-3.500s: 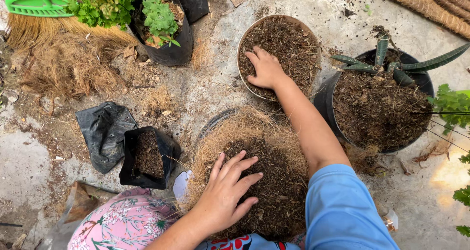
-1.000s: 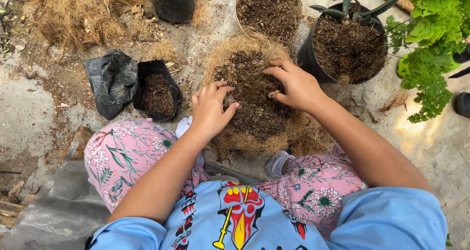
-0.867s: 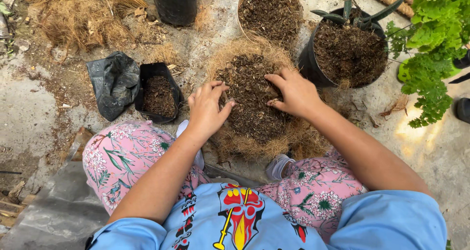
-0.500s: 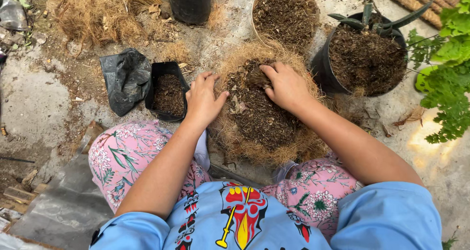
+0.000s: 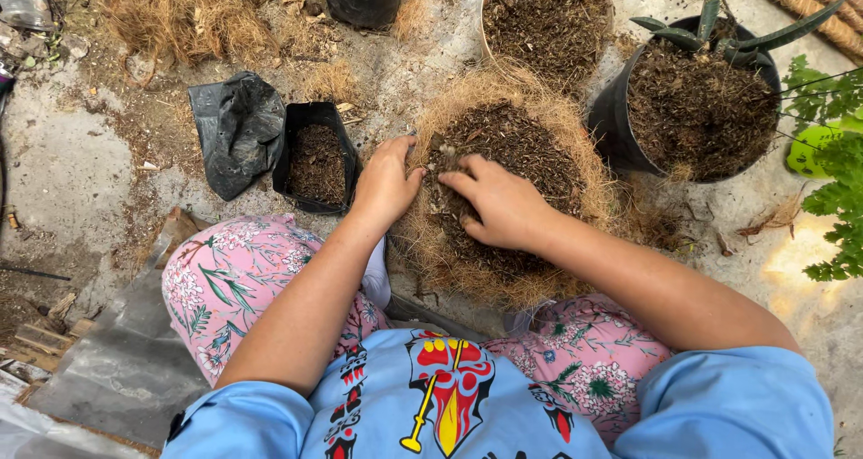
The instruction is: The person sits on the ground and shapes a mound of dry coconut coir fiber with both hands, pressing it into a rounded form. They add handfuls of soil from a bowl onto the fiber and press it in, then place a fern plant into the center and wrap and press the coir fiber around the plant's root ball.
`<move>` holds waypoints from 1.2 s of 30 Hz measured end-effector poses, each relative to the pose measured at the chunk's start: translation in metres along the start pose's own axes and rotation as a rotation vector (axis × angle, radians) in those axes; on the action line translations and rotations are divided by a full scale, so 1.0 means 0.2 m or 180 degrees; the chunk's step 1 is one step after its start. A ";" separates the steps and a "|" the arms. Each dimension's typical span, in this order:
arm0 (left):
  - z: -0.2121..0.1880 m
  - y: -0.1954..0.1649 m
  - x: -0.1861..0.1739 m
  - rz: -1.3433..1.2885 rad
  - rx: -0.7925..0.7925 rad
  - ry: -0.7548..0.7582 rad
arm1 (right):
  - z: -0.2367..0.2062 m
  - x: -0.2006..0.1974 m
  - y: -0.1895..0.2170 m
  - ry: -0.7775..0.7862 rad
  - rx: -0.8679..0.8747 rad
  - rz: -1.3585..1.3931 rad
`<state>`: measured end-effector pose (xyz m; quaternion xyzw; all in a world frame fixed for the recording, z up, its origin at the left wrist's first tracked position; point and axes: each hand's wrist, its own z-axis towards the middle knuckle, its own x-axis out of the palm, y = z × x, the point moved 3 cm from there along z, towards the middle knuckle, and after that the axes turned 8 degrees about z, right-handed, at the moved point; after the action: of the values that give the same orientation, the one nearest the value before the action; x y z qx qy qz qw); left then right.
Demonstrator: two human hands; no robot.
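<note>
Your right hand [image 5: 503, 209] lay palm down on the dark soil [image 5: 508, 167], fingers together and slightly curled, their tips pushed into the mix as if to firm it; they clasped nothing you could lift. Your left hand [image 5: 387, 182] rested against the left rim of the coir-lined basket [image 5: 575, 135], fingers close together and bent over the fibre edge, likely to steady the nest while the other hand pressed. That basket sat on the concrete ground [image 5: 72, 171] just beyond your knees, between your two forearms, so both hands could work it without stretching. To its left, just beside your left hand, stood a small black grow bag [image 5: 316, 158] open at the top and partly filled with soil, with a crumpled empty black bag [image 5: 235, 131] touching its left side. Farther off, a round basin of soil [image 5: 544, 18] touched the basket's far edge, near enough to scoop from. To the right stood a black pot [image 5: 620, 122] holding a spiky succulent [image 5: 719, 36] in coarse mulch, and loose dry coconut fibre [image 5: 180, 14] was heaped at the far left.
</note>
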<state>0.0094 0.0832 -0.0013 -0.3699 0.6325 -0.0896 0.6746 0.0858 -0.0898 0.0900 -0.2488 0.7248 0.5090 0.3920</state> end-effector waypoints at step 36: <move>-0.33 -0.49 0.02 0.0934 0.1830 0.0386 | -0.49 -0.11 -0.22 -0.0122 -0.0250 -0.0944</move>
<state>-0.0179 -0.0137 0.0604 -0.0631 0.6668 -0.1882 0.7183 0.1011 -0.1988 0.1013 -0.3585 0.6520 0.4781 0.4666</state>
